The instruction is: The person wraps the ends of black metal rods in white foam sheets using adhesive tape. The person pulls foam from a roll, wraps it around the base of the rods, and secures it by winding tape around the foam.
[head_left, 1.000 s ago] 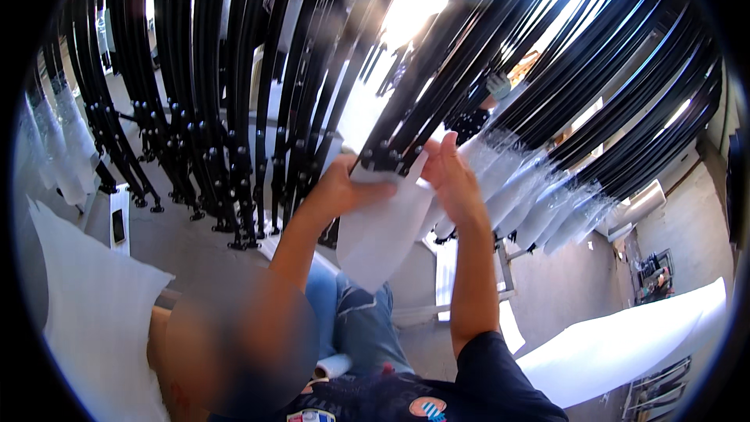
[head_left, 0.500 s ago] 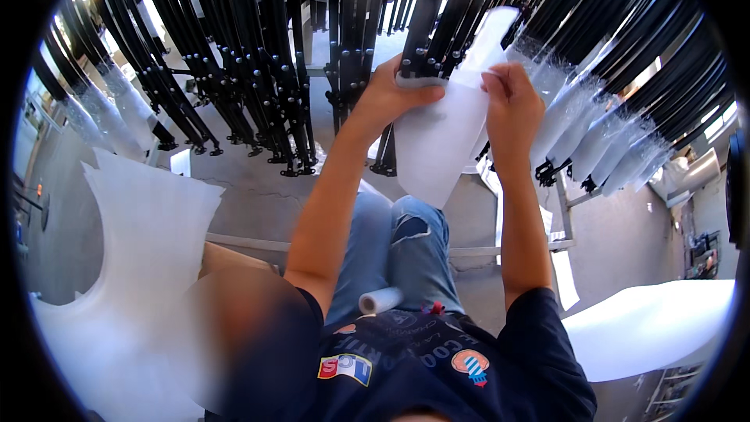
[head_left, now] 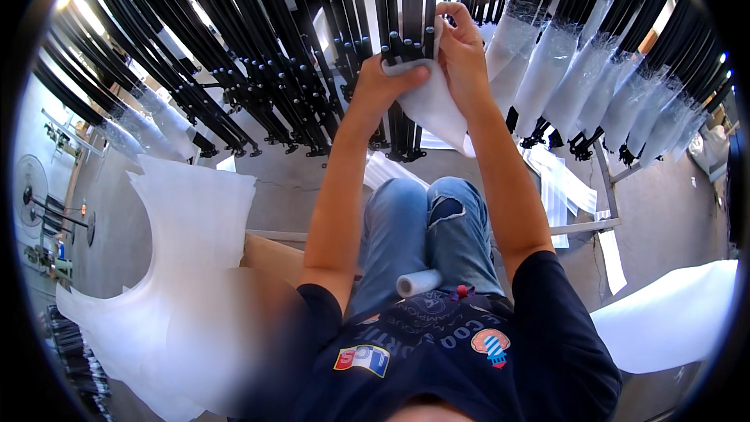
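Grey floor (head_left: 285, 197) lies below. At far left stands a fan (head_left: 31, 194), then white sheets (head_left: 195, 219). The left hand (head_left: 380, 87)'s thumb presses foam (head_left: 433, 116) at black bars (head_left: 406, 48), other fingers mostly hidden. The right hand (head_left: 466, 56) curls at the foam's right edge; whether it pinches, I cannot tell. Best keep the foam snug. Sleeved bars (head_left: 541, 74) hang farther right.

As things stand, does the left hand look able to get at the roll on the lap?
Likely yes: nothing covers the roll. But the left hand holds the white sheet against the black bars, so it would probably need to let go first.
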Demonstrator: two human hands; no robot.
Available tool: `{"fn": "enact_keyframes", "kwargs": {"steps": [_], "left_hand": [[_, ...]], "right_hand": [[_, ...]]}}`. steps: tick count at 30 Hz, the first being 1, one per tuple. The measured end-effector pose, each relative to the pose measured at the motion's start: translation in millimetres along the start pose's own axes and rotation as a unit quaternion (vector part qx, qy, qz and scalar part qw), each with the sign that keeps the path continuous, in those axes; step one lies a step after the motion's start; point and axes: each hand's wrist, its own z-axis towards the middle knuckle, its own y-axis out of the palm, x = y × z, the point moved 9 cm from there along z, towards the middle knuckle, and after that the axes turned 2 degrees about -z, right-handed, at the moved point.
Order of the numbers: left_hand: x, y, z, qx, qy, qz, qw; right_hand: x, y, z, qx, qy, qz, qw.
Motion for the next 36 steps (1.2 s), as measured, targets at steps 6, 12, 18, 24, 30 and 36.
{"fn": "enact_keyframes", "kwargs": {"steps": [6,12,18,24,30,36], "left_hand": [[4.9,-2.7,-2.6,0.014,0.017,-0.004,1.0],[24.8,11.5,-7.8,0.029,0.066,0.048,0.996],[25.5,-1.5,-12.5,0.101,0.139,0.197,0.965],[51.2,-1.7,-19.5,0.168,0.24,0.333,0.896],[69.6,-4.3,-17.5,0.199,0.286,0.369,0.862],[81.4,-0.5,-16.6,0.185,0.312,0.379,0.851]], "right_hand": [[-9.3,-4.5,-11.5,-0.084,-0.002,-0.074,0.994],[-22.2,-21.7,-4.2,-0.141,-0.149,-0.408,0.89],[-48.2,-5.3,-10.6,-0.167,-0.288,-0.572,0.749],[-50.1,-3.4,1.9,-0.146,-0.298,-0.541,0.773],[-33.8,-19.1,10.3,-0.091,-0.141,-0.437,0.884],[-27.1,-24.8,19.2,-0.057,-0.086,-0.376,0.921]]}}
